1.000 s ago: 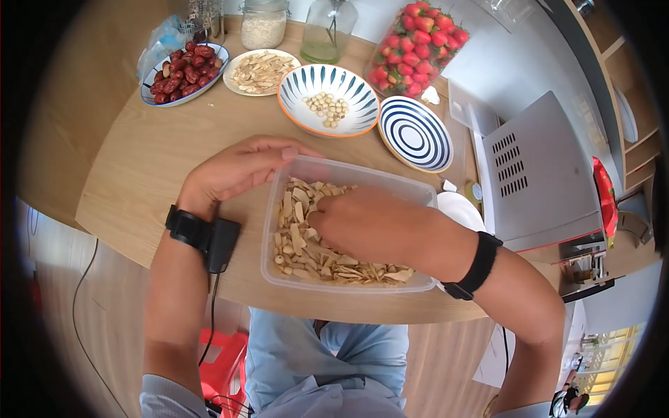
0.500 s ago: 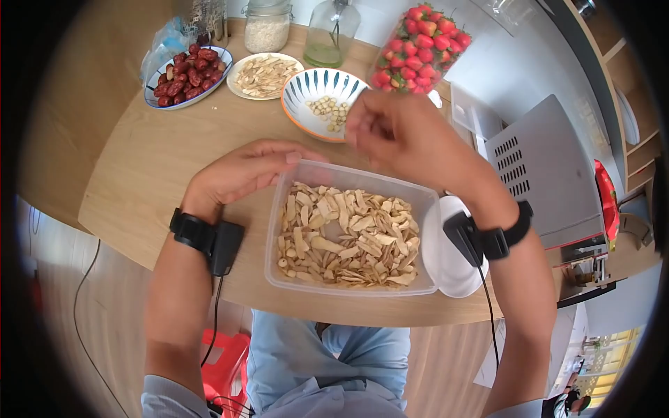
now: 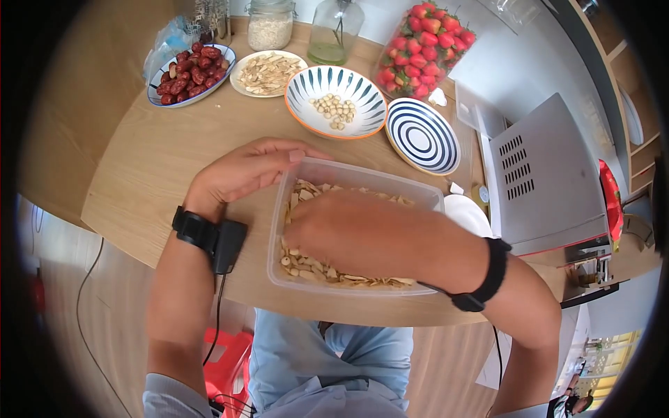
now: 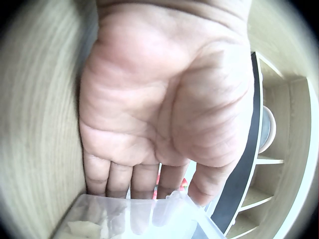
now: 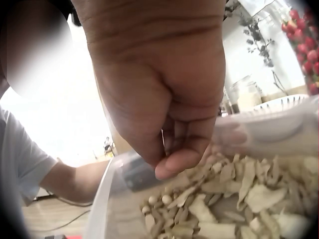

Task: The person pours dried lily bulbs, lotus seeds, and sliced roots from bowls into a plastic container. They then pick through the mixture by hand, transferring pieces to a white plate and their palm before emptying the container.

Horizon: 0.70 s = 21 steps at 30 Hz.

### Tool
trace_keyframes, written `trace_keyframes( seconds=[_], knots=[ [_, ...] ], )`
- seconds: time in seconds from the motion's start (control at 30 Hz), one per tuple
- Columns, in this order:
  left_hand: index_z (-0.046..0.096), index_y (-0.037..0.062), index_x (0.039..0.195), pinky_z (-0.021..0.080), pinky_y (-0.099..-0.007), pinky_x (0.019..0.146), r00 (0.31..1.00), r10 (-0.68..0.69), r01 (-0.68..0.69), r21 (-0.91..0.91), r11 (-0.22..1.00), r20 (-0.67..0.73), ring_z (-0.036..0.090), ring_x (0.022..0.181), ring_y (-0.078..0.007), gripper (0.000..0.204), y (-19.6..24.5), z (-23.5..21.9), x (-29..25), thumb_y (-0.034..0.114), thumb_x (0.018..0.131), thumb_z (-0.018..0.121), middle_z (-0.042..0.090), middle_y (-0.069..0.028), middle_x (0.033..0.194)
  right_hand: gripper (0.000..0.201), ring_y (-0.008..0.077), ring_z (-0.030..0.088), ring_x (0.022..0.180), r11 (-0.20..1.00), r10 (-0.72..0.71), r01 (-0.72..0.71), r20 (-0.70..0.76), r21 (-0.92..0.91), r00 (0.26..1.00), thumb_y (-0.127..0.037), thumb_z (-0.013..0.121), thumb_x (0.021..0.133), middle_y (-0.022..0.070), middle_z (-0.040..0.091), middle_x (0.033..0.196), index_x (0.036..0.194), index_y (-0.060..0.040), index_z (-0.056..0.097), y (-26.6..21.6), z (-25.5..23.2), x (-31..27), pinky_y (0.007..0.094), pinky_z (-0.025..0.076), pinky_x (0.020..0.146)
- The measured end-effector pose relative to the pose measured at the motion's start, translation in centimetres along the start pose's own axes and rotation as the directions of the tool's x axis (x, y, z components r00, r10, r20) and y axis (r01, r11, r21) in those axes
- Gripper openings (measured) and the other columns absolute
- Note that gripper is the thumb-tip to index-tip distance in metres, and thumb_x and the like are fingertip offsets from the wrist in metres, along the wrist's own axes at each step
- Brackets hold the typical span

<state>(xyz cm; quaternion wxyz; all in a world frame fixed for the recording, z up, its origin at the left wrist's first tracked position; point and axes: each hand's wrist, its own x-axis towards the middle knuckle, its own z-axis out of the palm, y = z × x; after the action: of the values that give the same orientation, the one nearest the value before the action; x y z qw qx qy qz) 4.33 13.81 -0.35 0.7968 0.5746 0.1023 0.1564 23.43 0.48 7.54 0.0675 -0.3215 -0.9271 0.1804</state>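
A clear plastic box (image 3: 274, 240) on the table holds pale dried slices (image 5: 266, 196) and a few round, pale lotus seeds (image 5: 166, 199). My left hand (image 3: 254, 171) lies at the box's far left corner, its straight fingers along the outer wall and thumb at the rim. Inside the box's left part, my right hand (image 3: 334, 226) reaches down over the slices. In the right wrist view its thumb and forefinger tips meet just above them, near the lotus seeds, with nothing visible between. Behind the box, a striped bowl (image 3: 300, 90) contains more lotus seeds (image 3: 333, 109).
Red dates (image 3: 191, 73) fill a dish at back left, beside a plate of dried slices (image 3: 268, 73). A blue-ringed plate (image 3: 421, 136), a bag of strawberries (image 3: 425, 52) and a grey appliance (image 3: 547, 167) stand at right. White lid-like piece (image 3: 467, 214) lies beside the box.
My right hand goes from inside the box to over the striped bowl, then back down into the box's left part. The left hand stays at the corner.
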Motion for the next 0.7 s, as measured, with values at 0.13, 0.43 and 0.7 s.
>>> trace_keyframes(
  seconds=[0.13,0.43,0.7],
  knots=[
    [0.061,-0.0022,0.144,0.048,-0.0309,0.111,1.0,-0.005,0.005,0.033,0.999,-0.007,0.062,0.13,-0.0174,0.045,0.1,-0.2,0.0,0.029,0.11,0.056,0.068,-0.0115,0.138,0.01,0.0394,0.073,0.09,0.995,0.092,-0.096,0.11,0.032,0.99,0.0,0.065,0.084,0.0219,0.072,0.092,0.091,0.0043,0.071,-0.1,1.4,0.9,0.0455,0.058,0.078],
    [0.062,-0.0009,0.143,0.049,-0.0296,0.108,1.0,0.005,-0.005,0.021,1.0,0.012,0.063,0.127,-0.0154,0.045,-0.1,-0.3,0.0,0.029,0.11,0.057,0.069,-0.0098,0.136,0.011,0.04,0.073,0.083,0.996,0.075,-0.069,0.106,-0.065,0.992,-0.003,0.064,0.088,0.0222,0.072,0.088,0.095,0.0043,0.068,-0.4,1.5,0.5,0.047,0.058,0.072],
    [0.061,-0.0011,0.143,0.049,-0.0299,0.106,0.999,-0.023,0.023,-0.002,1.0,-0.027,0.064,0.126,-0.0151,0.044,-0.2,-0.4,-0.1,0.028,0.11,0.057,0.069,-0.0099,0.136,0.011,0.031,0.071,0.072,0.829,0.406,-0.344,-0.052,0.441,0.912,-0.002,0.07,0.091,0.0165,0.072,0.087,0.101,0.0023,0.066,1.4,-5.8,-1.9,0.0376,0.057,0.066]
  ],
)
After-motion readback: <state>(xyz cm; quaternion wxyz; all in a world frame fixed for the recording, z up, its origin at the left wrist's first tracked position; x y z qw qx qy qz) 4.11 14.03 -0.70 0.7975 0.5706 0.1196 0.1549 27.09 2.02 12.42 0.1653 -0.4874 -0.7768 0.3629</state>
